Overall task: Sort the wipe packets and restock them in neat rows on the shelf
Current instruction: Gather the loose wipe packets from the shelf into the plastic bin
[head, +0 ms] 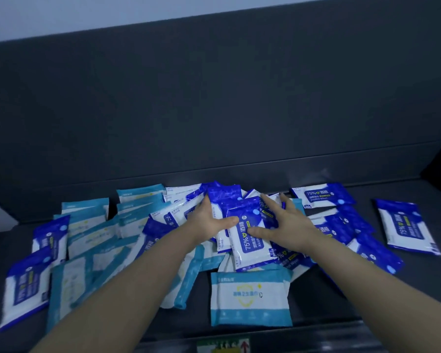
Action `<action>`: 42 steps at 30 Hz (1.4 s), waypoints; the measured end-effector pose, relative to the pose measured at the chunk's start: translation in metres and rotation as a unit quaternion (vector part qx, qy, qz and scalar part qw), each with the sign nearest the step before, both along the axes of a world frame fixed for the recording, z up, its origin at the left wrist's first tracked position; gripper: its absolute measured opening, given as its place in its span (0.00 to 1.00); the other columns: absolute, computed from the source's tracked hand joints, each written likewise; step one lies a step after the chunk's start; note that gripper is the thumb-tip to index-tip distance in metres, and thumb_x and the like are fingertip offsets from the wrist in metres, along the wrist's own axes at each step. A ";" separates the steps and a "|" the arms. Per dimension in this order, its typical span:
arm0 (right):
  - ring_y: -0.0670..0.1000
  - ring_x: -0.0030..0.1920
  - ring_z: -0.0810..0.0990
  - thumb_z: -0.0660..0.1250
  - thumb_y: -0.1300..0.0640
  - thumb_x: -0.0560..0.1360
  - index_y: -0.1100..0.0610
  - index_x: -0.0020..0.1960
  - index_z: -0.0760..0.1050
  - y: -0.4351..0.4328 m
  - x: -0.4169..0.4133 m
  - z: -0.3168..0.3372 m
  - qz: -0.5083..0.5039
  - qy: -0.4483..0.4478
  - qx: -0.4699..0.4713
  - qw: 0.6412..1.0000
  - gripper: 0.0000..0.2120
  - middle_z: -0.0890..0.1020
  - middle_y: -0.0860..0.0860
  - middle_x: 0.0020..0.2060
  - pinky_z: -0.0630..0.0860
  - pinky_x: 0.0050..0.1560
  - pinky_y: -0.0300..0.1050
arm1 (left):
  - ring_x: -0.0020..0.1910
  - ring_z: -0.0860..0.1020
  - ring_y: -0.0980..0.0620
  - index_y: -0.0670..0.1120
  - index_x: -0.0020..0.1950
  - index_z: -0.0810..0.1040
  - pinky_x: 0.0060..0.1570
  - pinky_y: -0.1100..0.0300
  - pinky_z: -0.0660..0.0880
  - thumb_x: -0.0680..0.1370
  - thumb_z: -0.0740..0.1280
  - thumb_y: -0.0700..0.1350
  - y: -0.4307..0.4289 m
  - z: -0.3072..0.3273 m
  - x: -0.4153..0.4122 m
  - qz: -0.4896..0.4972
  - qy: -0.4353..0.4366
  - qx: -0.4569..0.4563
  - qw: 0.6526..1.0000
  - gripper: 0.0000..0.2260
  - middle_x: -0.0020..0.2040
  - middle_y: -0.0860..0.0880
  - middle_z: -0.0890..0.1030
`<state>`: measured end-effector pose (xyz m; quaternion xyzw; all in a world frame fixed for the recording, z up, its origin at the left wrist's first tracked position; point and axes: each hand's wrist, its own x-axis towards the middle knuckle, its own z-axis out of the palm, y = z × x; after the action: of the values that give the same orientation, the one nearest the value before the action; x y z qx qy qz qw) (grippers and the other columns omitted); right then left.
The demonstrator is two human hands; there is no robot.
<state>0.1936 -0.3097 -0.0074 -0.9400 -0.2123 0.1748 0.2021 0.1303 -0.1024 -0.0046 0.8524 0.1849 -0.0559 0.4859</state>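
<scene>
A jumbled heap of wipe packets covers the dark shelf. Several are dark blue and white alcohol wipe packets, such as the top one in the middle. Others are light blue and white packets, one lying flat at the front and several piled on the left. My left hand rests on the heap's centre, thumb against the top dark blue packet's left edge. My right hand lies spread on the same packet's right side, fingers apart. Neither hand has lifted anything.
The shelf's dark back panel rises right behind the heap. A lone dark blue packet lies at the far right, another near the back wall. A label strip shows on the shelf's front edge.
</scene>
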 end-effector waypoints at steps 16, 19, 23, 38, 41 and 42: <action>0.58 0.74 0.54 0.60 0.22 0.62 0.25 0.69 0.36 0.001 0.009 -0.016 0.065 -0.043 0.013 0.997 0.45 0.46 0.49 0.76 0.57 0.71 0.65 | 0.53 0.83 0.50 0.51 0.62 0.76 0.58 0.44 0.78 0.62 0.82 0.45 -0.022 -0.007 0.000 0.027 -0.031 -0.137 0.990 0.31 0.53 0.51 0.85; 0.55 0.71 0.61 0.68 0.29 0.65 0.25 0.70 0.46 0.003 0.023 -0.014 0.060 -0.030 0.127 0.990 0.42 0.53 0.47 0.72 0.68 0.66 0.56 | 0.52 0.83 0.45 0.49 0.61 0.75 0.54 0.40 0.78 0.64 0.79 0.35 -0.036 -0.001 0.014 0.074 -0.088 -0.164 0.980 0.29 0.53 0.46 0.84; 0.53 0.65 0.68 0.74 0.41 0.66 0.23 0.66 0.56 0.006 0.037 -0.008 0.050 0.011 0.278 0.959 0.37 0.57 0.42 0.64 0.74 0.61 0.55 | 0.58 0.81 0.49 0.58 0.75 0.57 0.55 0.47 0.79 0.64 0.76 0.36 -0.045 0.005 0.024 0.087 -0.190 -0.176 0.962 0.46 0.61 0.51 0.80; 0.51 0.70 0.61 0.74 0.41 0.67 0.32 0.69 0.62 0.020 0.035 -0.021 0.028 0.017 0.286 0.958 0.35 0.57 0.46 0.67 0.66 0.68 0.48 | 0.55 0.77 0.61 0.56 0.75 0.64 0.50 0.66 0.76 0.74 0.73 0.39 -0.045 0.004 0.016 0.133 -0.162 -0.054 0.976 0.34 0.62 0.56 0.76; 0.51 0.69 0.62 0.75 0.43 0.67 0.32 0.67 0.64 0.022 0.034 -0.011 0.031 -0.016 0.312 0.949 0.33 0.57 0.45 0.65 0.67 0.68 0.50 | 0.55 0.76 0.61 0.56 0.75 0.64 0.47 0.72 0.73 0.73 0.73 0.39 -0.043 0.020 0.020 0.118 -0.170 -0.027 0.978 0.33 0.63 0.56 0.74; 0.51 0.68 0.62 0.74 0.43 0.67 0.32 0.67 0.64 0.023 0.033 -0.007 0.034 -0.028 0.315 0.948 0.32 0.57 0.45 0.65 0.68 0.67 0.50 | 0.52 0.75 0.64 0.55 0.75 0.64 0.45 0.75 0.72 0.73 0.73 0.39 -0.041 0.026 0.021 0.115 -0.175 -0.022 0.978 0.33 0.63 0.57 0.73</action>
<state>0.2269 -0.2869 -0.0141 -0.8252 -0.2939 0.0796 0.4757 0.1509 -0.1437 0.0215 0.8114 0.1924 0.1460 0.5322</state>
